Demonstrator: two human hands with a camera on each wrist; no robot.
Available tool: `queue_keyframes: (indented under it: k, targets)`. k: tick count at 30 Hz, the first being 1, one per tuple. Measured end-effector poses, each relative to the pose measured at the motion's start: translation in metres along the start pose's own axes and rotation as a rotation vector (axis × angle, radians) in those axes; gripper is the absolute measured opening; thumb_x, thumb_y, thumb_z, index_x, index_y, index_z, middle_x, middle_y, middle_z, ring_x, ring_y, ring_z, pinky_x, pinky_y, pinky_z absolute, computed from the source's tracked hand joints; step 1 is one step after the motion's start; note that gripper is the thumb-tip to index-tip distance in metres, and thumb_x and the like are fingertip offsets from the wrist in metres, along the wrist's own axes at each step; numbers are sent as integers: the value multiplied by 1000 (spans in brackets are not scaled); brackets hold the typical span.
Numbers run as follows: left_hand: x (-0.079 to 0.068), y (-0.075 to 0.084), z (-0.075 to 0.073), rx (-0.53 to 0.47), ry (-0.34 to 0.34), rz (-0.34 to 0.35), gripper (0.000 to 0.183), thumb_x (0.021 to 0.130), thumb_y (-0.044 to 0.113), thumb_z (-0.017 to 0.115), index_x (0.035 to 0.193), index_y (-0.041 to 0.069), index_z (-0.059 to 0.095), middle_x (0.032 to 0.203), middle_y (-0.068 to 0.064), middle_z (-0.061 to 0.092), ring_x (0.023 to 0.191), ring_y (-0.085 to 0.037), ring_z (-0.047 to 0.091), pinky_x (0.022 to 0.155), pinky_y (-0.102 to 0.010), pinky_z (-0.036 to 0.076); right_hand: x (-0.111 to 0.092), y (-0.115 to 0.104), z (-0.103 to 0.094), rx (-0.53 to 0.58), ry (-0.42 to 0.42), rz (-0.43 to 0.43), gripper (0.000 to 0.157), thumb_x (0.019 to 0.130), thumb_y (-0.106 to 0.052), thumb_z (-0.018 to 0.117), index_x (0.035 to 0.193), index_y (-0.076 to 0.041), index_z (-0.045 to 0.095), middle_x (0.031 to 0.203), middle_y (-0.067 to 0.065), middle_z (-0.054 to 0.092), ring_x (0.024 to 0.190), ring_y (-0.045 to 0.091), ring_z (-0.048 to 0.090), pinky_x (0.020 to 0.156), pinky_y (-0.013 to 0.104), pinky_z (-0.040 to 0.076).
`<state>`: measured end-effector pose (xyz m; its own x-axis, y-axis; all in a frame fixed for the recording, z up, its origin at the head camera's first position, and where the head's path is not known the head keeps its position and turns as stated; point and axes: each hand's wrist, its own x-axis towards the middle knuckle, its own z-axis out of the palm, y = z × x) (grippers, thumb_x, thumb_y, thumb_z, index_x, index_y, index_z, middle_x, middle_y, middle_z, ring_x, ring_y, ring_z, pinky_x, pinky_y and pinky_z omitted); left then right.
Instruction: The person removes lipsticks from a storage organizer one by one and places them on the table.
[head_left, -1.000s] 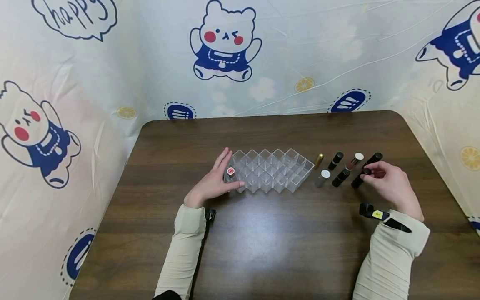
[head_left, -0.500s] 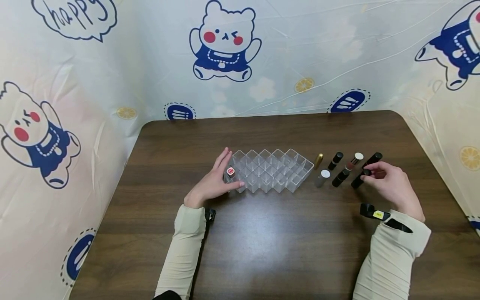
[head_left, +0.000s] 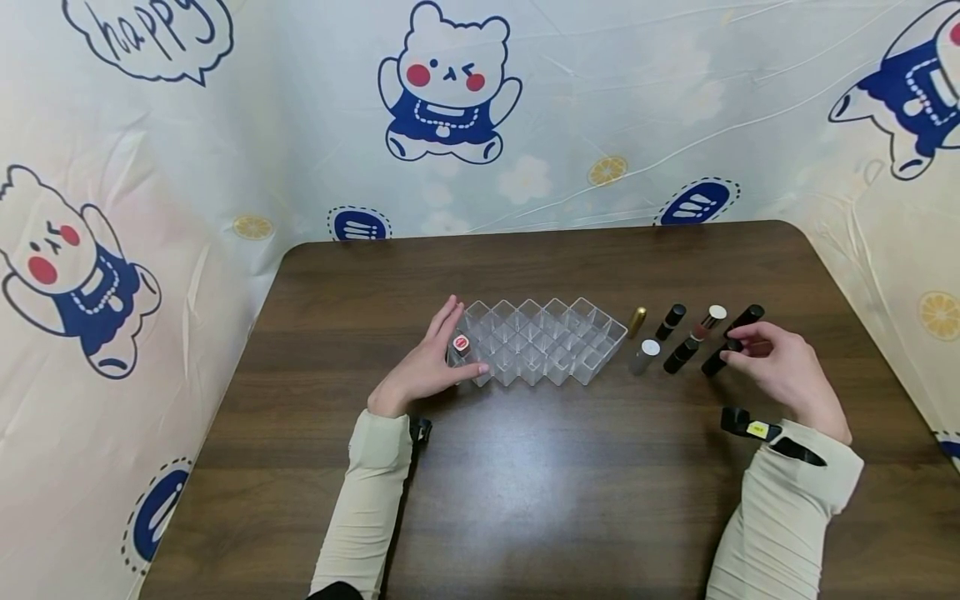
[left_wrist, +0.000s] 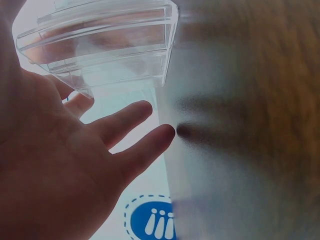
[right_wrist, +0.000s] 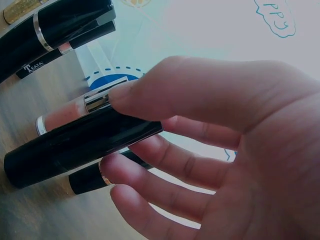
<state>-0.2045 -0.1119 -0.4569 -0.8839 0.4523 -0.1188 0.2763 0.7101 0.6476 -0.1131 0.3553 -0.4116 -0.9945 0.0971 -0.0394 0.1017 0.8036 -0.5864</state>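
My left hand [head_left: 427,367] rests at the left end of a clear compartment organizer [head_left: 517,367], thumb along its front side and straight fingers at the back left corner. A lipstick [head_left: 461,344] with a red-and-white end stands in the leftmost compartment. In the left wrist view the fingers [left_wrist: 132,150] stretch out below the organizer's clear wall [left_wrist: 105,65]. My right hand [head_left: 783,367] pinches the upper end of an upright black lipstick tube [right_wrist: 60,150] between thumb and fingertips; in the right wrist view its lower end is close over the table.
Around the right hand stand a gold tube [head_left: 637,322], a white-capped tube [head_left: 646,356], a pinkish tube with a light cap [head_left: 710,322] and several black tubes [head_left: 682,354]. A printed curtain [head_left: 570,108] hangs behind the wooden table [head_left: 487,500].
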Motion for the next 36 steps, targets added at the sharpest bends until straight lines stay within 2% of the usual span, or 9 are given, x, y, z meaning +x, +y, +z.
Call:
queue_keyframes:
  k: [7,13,20,21,23,28,30,33,36]
  targets:
    - [-1,1,0,0,-2,-3,100,68,69,57,141,40,-5,146,22,-16,132,-19,29,95,-42,40,0,1,1,8,5,-4,39,84,-35,60,111,-6,57,95,15,58,77,12,50,56,21,40]
    - [-1,1,0,1,3,-7,100,68,69,58,141,40,-5,146,24,-15,131,-18,30,95,-42,40,1,-1,0,7,29,1,41,85,-39,58,109,-5,58,99,18,60,80,12,50,56,20,40]
    - [-1,0,0,-3,-3,-8,100,68,70,57,141,41,-5,145,25,-16,132,-18,30,95,-43,40,0,-2,-1,26,64,0,40,85,-38,58,106,-5,60,99,19,62,72,-8,45,55,18,39]
    - [-1,0,0,-3,-4,-6,101,68,70,57,141,39,-5,145,24,-16,132,-18,29,95,-43,40,0,-2,-2,31,73,-1,39,85,-38,58,106,-5,60,99,19,62,71,-10,44,55,18,39]
    - [-1,0,0,-2,-4,-7,102,68,70,57,143,36,-3,146,24,-16,132,-18,29,95,-43,40,-1,-2,-1,35,105,2,37,85,-38,58,104,-6,61,94,8,64,70,-12,43,55,17,39]
    - [-1,0,0,3,-6,-3,102,68,69,56,144,34,-3,146,22,-16,132,-19,29,95,-43,41,-3,-4,-2,31,184,45,37,86,-42,54,102,-10,62,91,2,61,72,-8,43,59,21,37]
    - [-1,1,-1,3,-5,-4,102,69,69,56,143,35,-3,146,22,-16,132,-19,30,95,-42,41,-4,-5,-3,29,212,55,38,86,-42,53,102,-9,63,93,7,61,72,-7,42,61,22,36]
    - [-1,1,-1,0,-3,-4,102,69,69,57,144,33,-3,147,21,-16,131,-20,30,94,-42,41,-3,-7,-2,30,255,54,36,87,-41,53,100,-9,63,87,-1,59,72,-8,42,63,22,35]
    - [-2,2,-1,-1,-1,-1,102,69,68,57,144,34,-3,147,20,-15,131,-20,31,95,-42,41,-2,-11,-1,37,277,44,34,87,-39,53,99,-9,64,88,0,61,72,-9,43,64,19,35]
